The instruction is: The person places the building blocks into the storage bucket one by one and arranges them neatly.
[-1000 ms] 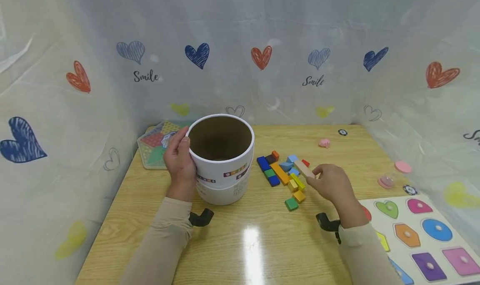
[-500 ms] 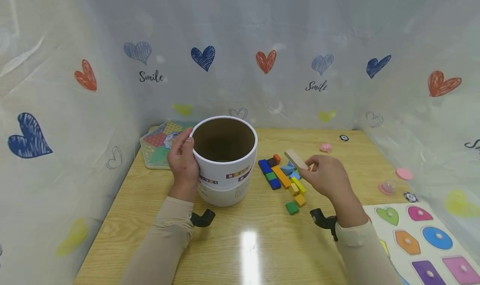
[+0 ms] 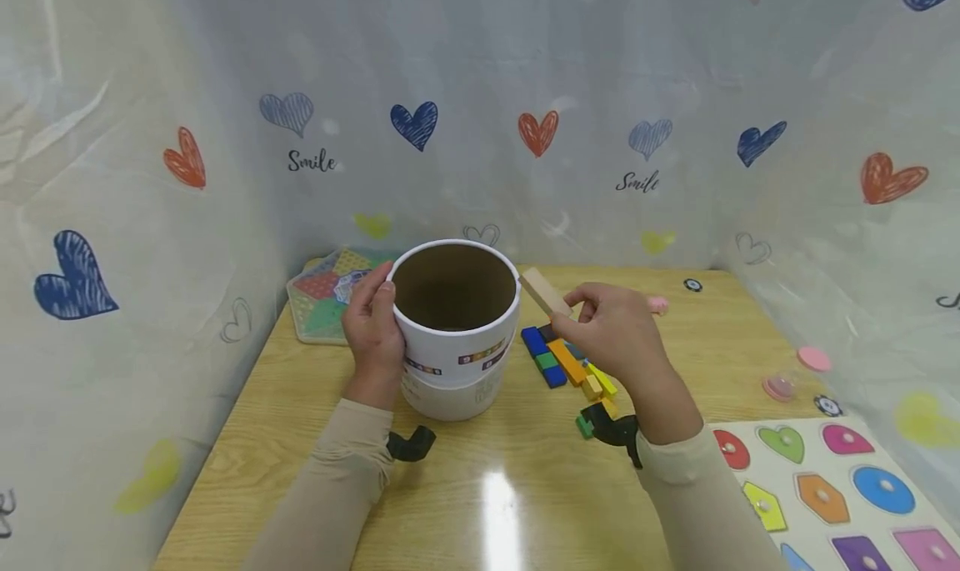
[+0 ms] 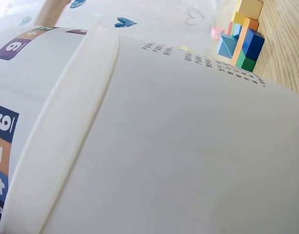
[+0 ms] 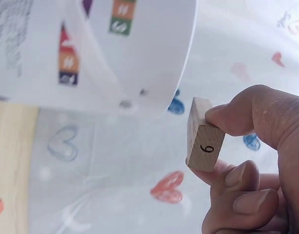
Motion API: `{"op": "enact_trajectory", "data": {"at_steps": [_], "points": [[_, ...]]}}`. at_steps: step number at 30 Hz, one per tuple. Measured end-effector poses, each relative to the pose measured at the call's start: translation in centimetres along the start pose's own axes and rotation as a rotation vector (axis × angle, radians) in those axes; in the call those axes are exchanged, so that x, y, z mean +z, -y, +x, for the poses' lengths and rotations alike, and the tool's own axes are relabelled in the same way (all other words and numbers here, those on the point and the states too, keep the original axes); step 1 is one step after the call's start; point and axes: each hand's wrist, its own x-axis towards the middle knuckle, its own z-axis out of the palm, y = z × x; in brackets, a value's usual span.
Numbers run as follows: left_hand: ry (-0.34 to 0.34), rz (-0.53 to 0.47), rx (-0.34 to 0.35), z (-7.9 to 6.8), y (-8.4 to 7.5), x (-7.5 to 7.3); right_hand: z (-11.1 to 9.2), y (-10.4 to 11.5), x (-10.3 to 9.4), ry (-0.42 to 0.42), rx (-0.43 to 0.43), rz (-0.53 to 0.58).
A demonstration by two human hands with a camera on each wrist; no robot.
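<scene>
A tall white bucket (image 3: 450,367) with printed number strips stands on the wooden table, its dark mouth facing up. My left hand (image 3: 372,325) holds its left side, fingertips up at the rim; the left wrist view shows mostly the bucket's white wall. In my right hand (image 3: 618,329), thumb and fingers pinch a plain wooden block (image 3: 545,292), raised and tilted just right of the bucket's rim. A printed digit marks the end of this block in the right wrist view. Several coloured blocks (image 3: 567,363) lie below that hand, partly hidden by it.
A board of knobbed shape pieces (image 3: 813,458) lies at the right front. Behind it are a pink-ended clear object (image 3: 814,359) and a patterned chip (image 3: 828,405). A pink figure (image 3: 658,304) sits farther back. A flat colourful case (image 3: 318,308) lies behind the bucket, left.
My right hand has lifted the wooden block from the pile and carried it up and left to near the bucket's rim. My left hand keeps its hold on the bucket.
</scene>
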Motion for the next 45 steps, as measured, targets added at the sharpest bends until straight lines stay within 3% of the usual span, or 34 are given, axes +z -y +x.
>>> {"op": "enact_trajectory", "data": {"at_steps": [4, 11, 15, 18, 21, 25, 31, 36, 45], "points": [[-0.003, -0.021, -0.001, 0.0, 0.0, -0.1, 0.9, 2.1, 1.0, 0.027, -0.031, 0.04], [-0.013, -0.029, 0.03, 0.1, 0.3, -0.1, 2.6, 4.2, 2.8, 0.05, -0.094, 0.011], [-0.005, -0.043, 0.044, 0.2, 0.3, -0.2, 3.2, 4.8, 3.6, 0.061, -0.112, -0.002], [0.003, -0.05, 0.047, -0.1, 0.6, 0.1, 2.9, 4.0, 3.3, 0.055, -0.084, 0.011], [0.017, -0.04, 0.043, -0.3, 0.8, 0.3, 2.2, 2.3, 2.2, 0.009, -0.052, 0.045], [0.028, -0.008, 0.025, -0.2, 0.7, 0.4, 1.1, -1.6, 0.9, -0.038, -0.02, 0.052], [0.008, 0.002, -0.017, 0.2, 0.3, 0.1, -1.0, -8.7, 2.0, 0.083, 0.122, -0.045], [-0.015, -0.023, 0.009, 0.5, 0.3, 0.1, -2.7, -13.4, 3.6, 0.196, 0.235, -0.095], [-0.007, -0.052, 0.022, 0.1, 0.5, 0.8, -3.7, -17.5, 5.5, 0.275, 0.33, -0.118]]}}
